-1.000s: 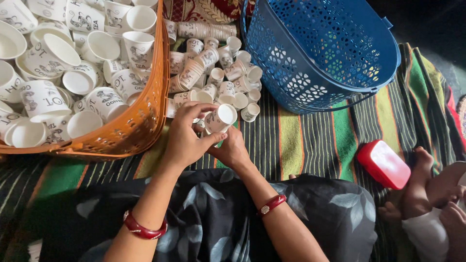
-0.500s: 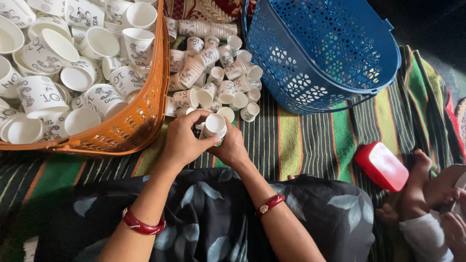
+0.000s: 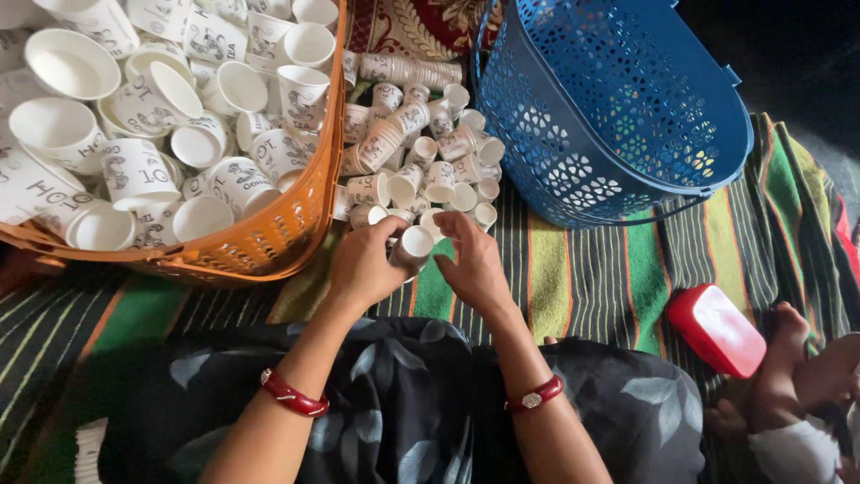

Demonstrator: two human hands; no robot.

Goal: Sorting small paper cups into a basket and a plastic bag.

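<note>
My left hand grips a small stack of white paper cups, its open mouth facing up and right. My right hand hovers just beside the stack with fingers spread, fingertips close to the cup's rim. Both wrists wear red bangles. Directly beyond the hands lies a pile of small printed paper cups on the striped mat. To the left an orange basket is full of larger white printed cups.
A blue perforated plastic basket lies tilted at the upper right. A red and white plastic container rests on the green striped mat at right, next to another person's foot. Dark floral cloth covers my lap.
My hands drew slightly nearer with the cup stack. My right hand has come off the stack and spread its fingers, while the left keeps hold.
</note>
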